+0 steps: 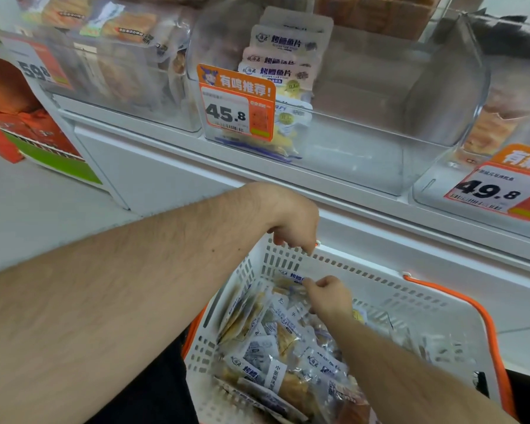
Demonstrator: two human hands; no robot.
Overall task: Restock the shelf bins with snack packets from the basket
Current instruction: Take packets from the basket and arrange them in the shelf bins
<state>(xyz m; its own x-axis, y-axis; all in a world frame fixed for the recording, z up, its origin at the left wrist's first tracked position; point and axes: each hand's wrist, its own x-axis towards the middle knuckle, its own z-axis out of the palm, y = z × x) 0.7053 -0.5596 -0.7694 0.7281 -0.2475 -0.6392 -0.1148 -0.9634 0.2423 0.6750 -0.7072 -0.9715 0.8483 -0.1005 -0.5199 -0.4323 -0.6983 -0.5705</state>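
A white basket point(410, 296) with orange handles sits low in front of the shelf, full of clear snack packets point(276, 341) printed in blue. My left hand point(291, 223) grips the basket's far rim at its back left corner. My right hand point(329, 296) reaches into the basket and pinches the top edge of one snack packet point(291, 276) lying against the far wall. Above, a clear shelf bin point(380, 133) holds a short stack of the same packets point(288, 56) on its left side; its right side shows bare.
An orange price tag reading 45.8 point(236, 105) hangs on the middle bin's front. A left bin point(120, 65) holds other packets, and a right bin point(502, 127) carries a 49.8 tag point(499, 191). The white shelf ledge point(288, 175) runs across, close to the basket's far rim. Grey floor lies at left.
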